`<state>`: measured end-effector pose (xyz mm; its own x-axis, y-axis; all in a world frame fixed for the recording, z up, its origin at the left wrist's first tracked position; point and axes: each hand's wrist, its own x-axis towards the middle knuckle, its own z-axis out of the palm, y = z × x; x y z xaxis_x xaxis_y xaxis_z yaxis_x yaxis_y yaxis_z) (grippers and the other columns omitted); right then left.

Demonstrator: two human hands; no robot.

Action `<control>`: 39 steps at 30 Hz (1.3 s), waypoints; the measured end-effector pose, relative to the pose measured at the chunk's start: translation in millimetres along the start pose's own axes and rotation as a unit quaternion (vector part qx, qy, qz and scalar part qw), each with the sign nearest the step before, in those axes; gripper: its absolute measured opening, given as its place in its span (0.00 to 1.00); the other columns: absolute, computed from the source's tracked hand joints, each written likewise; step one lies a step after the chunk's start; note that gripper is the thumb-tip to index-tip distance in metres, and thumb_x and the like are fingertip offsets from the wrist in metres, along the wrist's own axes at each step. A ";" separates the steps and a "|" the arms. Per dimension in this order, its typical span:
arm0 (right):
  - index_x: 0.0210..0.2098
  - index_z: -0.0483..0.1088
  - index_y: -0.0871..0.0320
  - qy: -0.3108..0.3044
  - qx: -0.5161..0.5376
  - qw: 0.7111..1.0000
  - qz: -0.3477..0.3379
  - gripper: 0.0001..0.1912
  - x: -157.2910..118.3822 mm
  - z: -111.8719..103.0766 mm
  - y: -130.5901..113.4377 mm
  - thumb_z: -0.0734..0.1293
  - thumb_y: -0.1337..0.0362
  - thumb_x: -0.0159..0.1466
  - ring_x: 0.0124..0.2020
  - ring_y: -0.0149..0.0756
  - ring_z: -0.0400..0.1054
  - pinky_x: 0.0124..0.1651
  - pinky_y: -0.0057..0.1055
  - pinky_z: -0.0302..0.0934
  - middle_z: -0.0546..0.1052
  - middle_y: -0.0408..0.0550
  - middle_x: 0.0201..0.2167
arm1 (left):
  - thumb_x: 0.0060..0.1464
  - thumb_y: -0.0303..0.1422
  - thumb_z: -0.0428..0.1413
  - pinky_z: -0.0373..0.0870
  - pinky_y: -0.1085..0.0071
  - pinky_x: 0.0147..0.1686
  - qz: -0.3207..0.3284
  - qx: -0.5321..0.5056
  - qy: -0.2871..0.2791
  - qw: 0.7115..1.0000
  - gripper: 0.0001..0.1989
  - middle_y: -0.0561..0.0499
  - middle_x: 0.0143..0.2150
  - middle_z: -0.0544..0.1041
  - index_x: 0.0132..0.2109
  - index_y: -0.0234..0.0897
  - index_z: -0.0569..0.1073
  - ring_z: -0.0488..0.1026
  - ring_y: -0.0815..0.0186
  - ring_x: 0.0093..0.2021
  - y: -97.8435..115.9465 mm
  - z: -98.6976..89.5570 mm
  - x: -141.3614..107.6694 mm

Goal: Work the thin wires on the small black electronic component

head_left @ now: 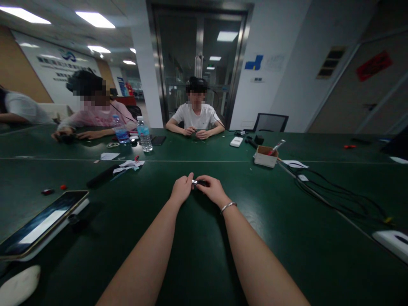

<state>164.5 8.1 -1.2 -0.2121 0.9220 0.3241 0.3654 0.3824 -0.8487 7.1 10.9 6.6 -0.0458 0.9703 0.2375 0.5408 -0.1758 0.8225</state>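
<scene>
Just above the green table (204, 238), near the middle of the view, both my hands meet at a small black-and-silver object (201, 183); its exact kind is too small to make out. My left hand (181, 189) is closed at the silver end, thumb pointing up. From the other side, my right hand (213, 189), with a silver bangle (228, 207) at its wrist, pinches the dark part between thumb and fingers. The fingers hide some of the object.
To the left are a phone (44, 223) on a white box, a white mouse-shaped thing (19, 285) and paper scraps (129, 165). Water bottles (145, 137), a small open box (265, 160) and black cables (338, 191) lie farther out. Two people (196, 112) (95, 114) sit opposite.
</scene>
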 end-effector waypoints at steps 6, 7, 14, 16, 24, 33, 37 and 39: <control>0.41 0.72 0.58 0.037 0.076 0.995 0.059 0.15 3.1 -5.9 4.6 0.68 0.60 0.54 0.17 0.25 0.61 0.18 0.22 0.54 0.69 0.40 0.21 | 0.53 0.34 0.54 0.67 0.69 0.40 0.120 -0.107 -0.022 0.987 0.11 0.49 0.44 0.76 0.44 0.41 0.73 0.72 0.64 0.42 2.1 -0.2 -2.5; 0.41 0.72 0.58 0.032 0.088 0.993 0.065 0.15 3.2 -6.7 4.4 0.68 0.60 0.54 0.17 0.25 0.61 0.17 0.21 0.53 0.69 0.39 0.20 | 0.52 0.33 0.55 0.68 0.69 0.41 0.124 -0.115 -0.029 0.985 0.12 0.49 0.44 0.76 0.45 0.41 0.73 0.72 0.64 0.43 1.7 0.0 -2.3; 0.41 0.71 0.59 0.011 0.107 0.991 0.074 0.15 2.1 -8.0 4.1 0.69 0.63 0.53 0.17 0.24 0.62 0.17 0.20 0.54 0.70 0.40 0.22 | 0.52 0.33 0.55 0.68 0.66 0.43 0.111 -0.116 -0.037 0.986 0.09 0.49 0.41 0.77 0.41 0.40 0.75 0.73 0.64 0.41 -4.8 0.9 1.1; 0.41 0.71 0.59 0.010 0.105 0.992 0.074 0.15 1.9 -7.9 4.3 0.69 0.63 0.54 0.17 0.24 0.62 0.17 0.20 0.55 0.70 0.40 0.21 | 0.52 0.33 0.55 0.68 0.66 0.43 0.110 -0.116 -0.037 0.987 0.09 0.49 0.40 0.78 0.40 0.40 0.75 0.73 0.64 0.41 -5.9 0.9 2.0; 0.41 0.71 0.59 0.002 0.098 0.993 0.066 0.15 2.0 -8.0 4.2 0.68 0.63 0.54 0.18 0.24 0.63 0.18 0.20 0.55 0.71 0.41 0.23 | 0.51 0.38 0.56 0.67 0.67 0.41 0.083 -0.092 -0.026 0.992 0.09 0.49 0.37 0.78 0.37 0.39 0.76 0.73 0.64 0.39 -2.0 -1.4 0.0; 0.40 0.70 0.60 -0.004 0.103 0.993 0.060 0.15 -0.1 -6.7 -2.1 0.68 0.64 0.53 0.17 0.24 0.61 0.18 0.21 0.54 0.70 0.40 0.21 | 0.52 0.47 0.52 0.59 0.74 0.29 0.070 -0.045 -0.010 0.996 0.17 0.56 0.24 0.70 0.29 0.37 0.72 0.66 0.69 0.27 1.7 -0.5 -2.9; 0.39 0.71 0.59 -0.006 0.100 0.993 0.059 0.14 -1.4 -6.7 -5.8 0.68 0.63 0.53 0.17 0.24 0.61 0.18 0.21 0.54 0.70 0.39 0.21 | 0.52 0.49 0.50 0.56 0.74 0.27 0.062 -0.033 -0.021 0.997 0.19 0.57 0.23 0.67 0.29 0.38 0.71 0.64 0.70 0.26 1.7 -0.9 -3.5; 0.40 0.71 0.59 -0.007 0.096 0.994 0.058 0.15 -1.5 -6.9 -6.2 0.68 0.63 0.53 0.17 0.24 0.60 0.18 0.21 0.54 0.70 0.39 0.21 | 0.53 0.49 0.49 0.55 0.74 0.27 0.054 -0.023 -0.021 0.998 0.19 0.57 0.23 0.67 0.28 0.37 0.71 0.63 0.70 0.26 2.5 -1.7 -3.9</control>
<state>168.8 4.8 6.5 -0.1907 0.9580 0.2141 0.2095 0.2528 -0.9446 7.1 6.4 8.6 0.0463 0.9515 0.3042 0.5012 -0.2856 0.8169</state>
